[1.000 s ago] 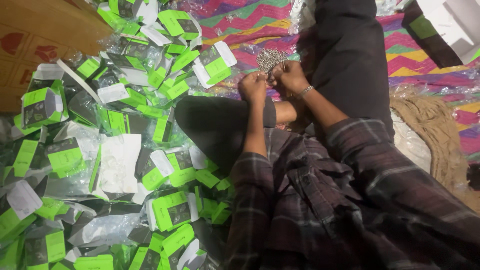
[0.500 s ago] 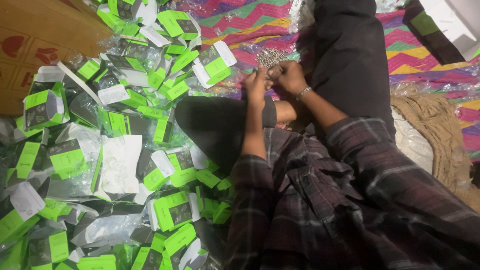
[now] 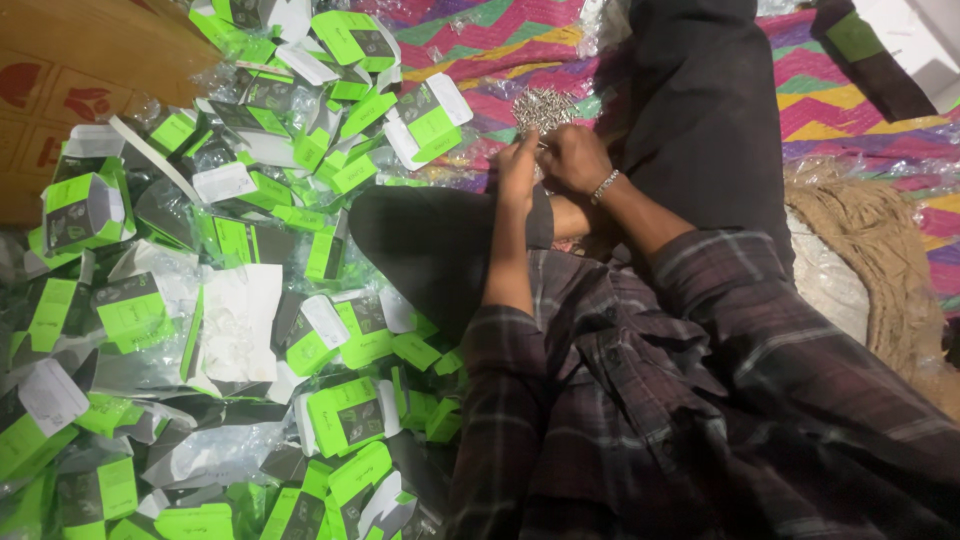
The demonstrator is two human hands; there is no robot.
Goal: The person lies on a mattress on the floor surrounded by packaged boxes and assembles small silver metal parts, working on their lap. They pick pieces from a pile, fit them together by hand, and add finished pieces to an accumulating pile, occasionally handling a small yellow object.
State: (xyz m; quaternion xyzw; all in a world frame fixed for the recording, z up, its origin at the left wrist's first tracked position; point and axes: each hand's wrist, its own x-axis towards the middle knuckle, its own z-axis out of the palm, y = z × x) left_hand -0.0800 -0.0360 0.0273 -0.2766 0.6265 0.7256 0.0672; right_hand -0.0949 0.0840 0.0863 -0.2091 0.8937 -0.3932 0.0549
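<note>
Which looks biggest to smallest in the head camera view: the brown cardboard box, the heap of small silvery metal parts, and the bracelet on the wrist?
1. The brown cardboard box, though the picture edge cuts it off.
2. The heap of small silvery metal parts, just beyond the hands.
3. The bracelet on the right wrist, clearly the smallest.

green-white cartons [image 3: 230,310] heaped left, brown box [image 3: 80,70]

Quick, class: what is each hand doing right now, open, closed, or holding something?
Left hand: fingers curled beside the pile of small metal pieces; any hold cannot be told.
Right hand: curled shut against the left; contents cannot be told.
</note>
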